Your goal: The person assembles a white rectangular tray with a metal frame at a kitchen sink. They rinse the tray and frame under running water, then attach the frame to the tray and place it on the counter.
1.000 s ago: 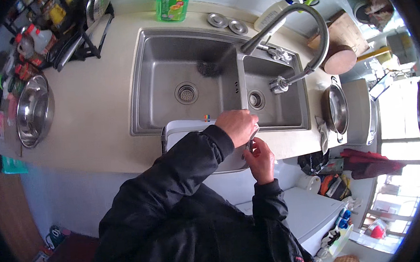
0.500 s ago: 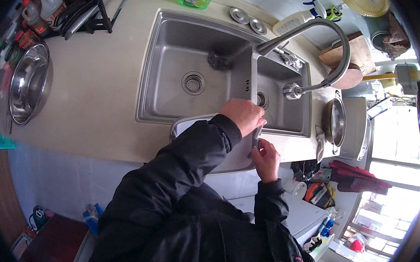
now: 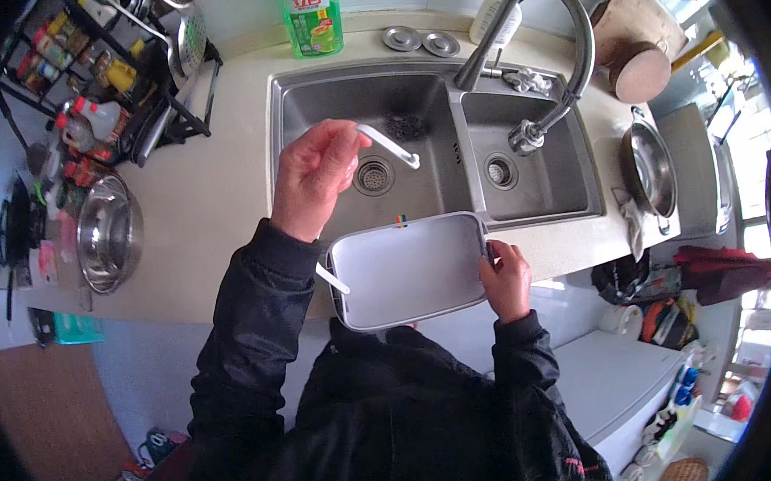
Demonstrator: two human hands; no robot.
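The left grip [image 3: 318, 175] is closed in a pinch, and one end of a white strip [image 3: 388, 145] is held between thumb and fingers, raised above the large basin. The right grip [image 3: 507, 278] is closed on the right end of a grey container [image 3: 410, 274]; the thumb is laid at the rim, and the other fingers are partly hidden behind the end wall. A second white strip [image 3: 333, 278] is seen at the container's left end, its upper part covered by the left sleeve [image 3: 248, 322] (whether the two strips are joined cannot be told).

A pale desk [image 3: 204, 208] is fitted with a double sink [image 3: 470, 172], over which a curved faucet [image 3: 582, 48] is arched. A steel bowl [image 3: 108, 233] is placed at the left, and a pan [image 3: 648, 164] at the right. A green bottle [image 3: 314, 26] and two metal discs [image 3: 401, 38] are set behind the sink. The room is lit by a window [image 3: 762, 187] at the far right.

The container is located before the sink, across the desk's front edge. Its open side is faced upward; its long axis is directed left to right, the right end angled slightly toward the sink. The raised strip is slanted, its free end pointed rightward and toward the person.
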